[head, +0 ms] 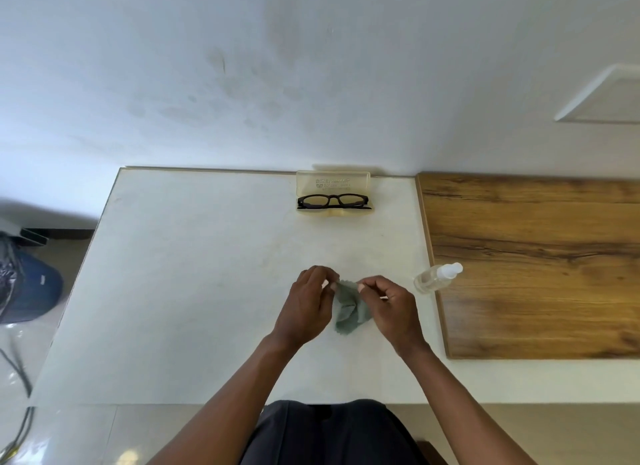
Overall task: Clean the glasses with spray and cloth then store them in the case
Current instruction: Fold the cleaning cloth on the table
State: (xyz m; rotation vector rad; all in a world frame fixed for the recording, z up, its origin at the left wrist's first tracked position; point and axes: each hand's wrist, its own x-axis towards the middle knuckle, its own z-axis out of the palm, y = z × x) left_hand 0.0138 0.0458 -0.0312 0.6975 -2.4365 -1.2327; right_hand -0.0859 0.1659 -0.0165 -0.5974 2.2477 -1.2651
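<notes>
Both hands meet over the white surface: left hand and right hand each pinch the green cloth, seemingly unfolding it. Spray bottle lies nearby right; black glasses sit in the open case beyond.

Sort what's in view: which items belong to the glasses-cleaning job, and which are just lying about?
Job items:
- cloth, pinched by left hand and right hand
- glasses, sitting in the open case
- spray bottle, lying on its side on the white table

Just lying about:
- wooden board
- blue cap on the floor
- cables on the floor
</notes>
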